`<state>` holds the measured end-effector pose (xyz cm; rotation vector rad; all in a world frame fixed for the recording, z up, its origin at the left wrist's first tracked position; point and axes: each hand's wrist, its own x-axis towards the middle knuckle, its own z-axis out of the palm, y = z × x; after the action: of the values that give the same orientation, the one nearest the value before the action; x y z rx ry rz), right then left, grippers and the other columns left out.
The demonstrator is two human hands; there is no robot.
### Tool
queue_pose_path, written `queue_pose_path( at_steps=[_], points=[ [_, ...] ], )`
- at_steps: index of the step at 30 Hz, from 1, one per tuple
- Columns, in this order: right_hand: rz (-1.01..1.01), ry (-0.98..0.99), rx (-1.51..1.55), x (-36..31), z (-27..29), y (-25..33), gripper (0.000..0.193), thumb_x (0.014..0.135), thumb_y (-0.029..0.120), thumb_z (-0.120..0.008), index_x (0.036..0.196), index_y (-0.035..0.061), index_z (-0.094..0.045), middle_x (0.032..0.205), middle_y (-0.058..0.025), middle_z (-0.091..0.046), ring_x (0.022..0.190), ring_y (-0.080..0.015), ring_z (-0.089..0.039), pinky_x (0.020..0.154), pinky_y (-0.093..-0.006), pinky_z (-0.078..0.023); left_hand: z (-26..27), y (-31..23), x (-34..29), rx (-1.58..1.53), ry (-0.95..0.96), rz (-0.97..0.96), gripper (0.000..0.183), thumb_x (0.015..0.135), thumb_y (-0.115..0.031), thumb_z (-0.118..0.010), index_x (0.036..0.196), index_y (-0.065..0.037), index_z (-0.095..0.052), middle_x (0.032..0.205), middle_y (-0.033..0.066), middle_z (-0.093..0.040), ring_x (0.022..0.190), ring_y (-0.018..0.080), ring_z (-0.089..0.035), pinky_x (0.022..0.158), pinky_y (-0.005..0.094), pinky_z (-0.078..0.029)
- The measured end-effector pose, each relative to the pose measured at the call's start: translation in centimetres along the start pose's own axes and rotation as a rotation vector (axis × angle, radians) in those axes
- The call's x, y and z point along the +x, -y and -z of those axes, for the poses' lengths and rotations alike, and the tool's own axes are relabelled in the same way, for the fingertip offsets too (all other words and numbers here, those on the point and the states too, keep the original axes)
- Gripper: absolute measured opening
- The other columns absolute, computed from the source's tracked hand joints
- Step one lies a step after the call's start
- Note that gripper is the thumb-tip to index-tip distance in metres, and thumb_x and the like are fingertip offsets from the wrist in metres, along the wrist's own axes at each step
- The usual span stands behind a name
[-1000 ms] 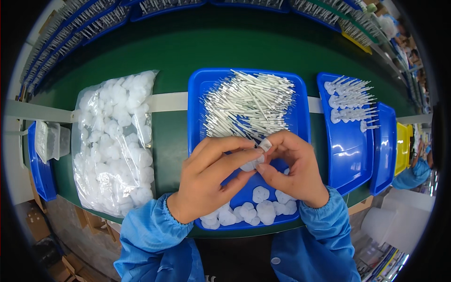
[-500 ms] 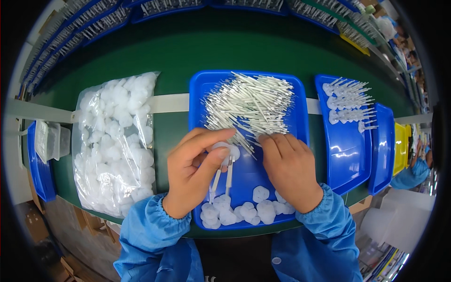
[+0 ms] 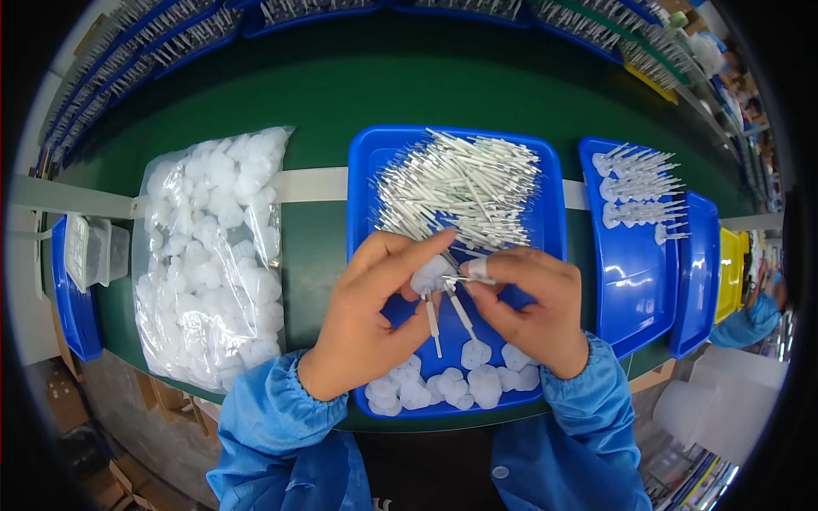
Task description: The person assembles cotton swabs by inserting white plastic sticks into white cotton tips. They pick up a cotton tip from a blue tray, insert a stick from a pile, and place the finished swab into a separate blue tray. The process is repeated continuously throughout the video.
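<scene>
Pinched between the thumb and fingers of my left hand (image 3: 362, 311) is a frosted white, lobed plastic piece (image 3: 431, 273). Two thin white rods (image 3: 461, 312) with metal ends hang down from it. My right hand (image 3: 541, 311) grips another white rod (image 3: 479, 271), its metal tip at the plastic piece's edge; whether the tip is inside cannot be made out. Both hands are over a blue tray (image 3: 555, 192). A heap of loose rods (image 3: 460, 183) fills its far part, and several lobed plastic pieces (image 3: 484, 385) lie along its near edge.
A clear bag of white plastic pieces (image 3: 204, 264) lies at left. At right, a blue tray (image 3: 630, 294) holds rows of pieces with rods (image 3: 639, 187). Clear containers (image 3: 89, 255) stand far left. Filled trays (image 3: 294, 15) line the green table's (image 3: 341, 77) far edge.
My right hand has come away from the rod heap with a rod and met my left hand. The plastic piece has shifted right and slightly up, its hanging rods swinging round.
</scene>
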<state>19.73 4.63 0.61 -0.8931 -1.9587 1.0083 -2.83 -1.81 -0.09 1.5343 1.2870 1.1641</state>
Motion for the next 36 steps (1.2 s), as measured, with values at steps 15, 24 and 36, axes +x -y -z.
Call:
queue_pose_path(
  at_steps=[15, 24, 36],
  points=[
    [-0.209, 0.070, 0.014, -0.8, 0.6, 0.4, 0.018, 0.098, 0.000, -0.081, 0.115, -0.0052, -0.083, 0.071, -0.0081, -0.076, 0.060, -0.0083, -0.070, 0.056, -0.0250, -0.054, -0.6, 1.0, 0.2, -0.031, -0.229, -0.102, 0.056, 0.086, 0.018, -0.073, 0.137, -0.004, -0.078, 0.119, 0.0130, -0.070, 0.105, 0.0207, -0.074, 0.085, 0.0290, -0.067],
    [-0.384, 0.096, 0.142, -0.8, 0.0, 1.4, 0.016, 0.102, 0.004, -0.080, 0.116, -0.0038, -0.081, 0.067, -0.0078, -0.072, 0.057, -0.0096, -0.069, 0.053, -0.0263, -0.051, -0.5, 0.1, 0.2, 0.219, -0.189, -0.149, 0.048, 0.084, 0.017, -0.075, 0.127, -0.003, -0.082, 0.115, 0.0117, -0.072, 0.105, 0.0223, -0.075, 0.087, 0.0312, -0.061],
    [-0.432, 0.155, 0.172, -0.1, -0.1, 1.3, 0.012, 0.099, 0.009, -0.085, 0.104, 0.0003, -0.080, 0.064, -0.0064, -0.069, 0.056, -0.0107, -0.066, 0.054, -0.0277, -0.048, -0.3, 0.3, 0.5, 0.215, -0.078, -0.215, 0.051, 0.084, 0.014, -0.073, 0.133, -0.002, -0.080, 0.107, 0.0163, -0.083, 0.094, 0.0293, -0.077, 0.084, 0.0373, -0.061]
  ],
)
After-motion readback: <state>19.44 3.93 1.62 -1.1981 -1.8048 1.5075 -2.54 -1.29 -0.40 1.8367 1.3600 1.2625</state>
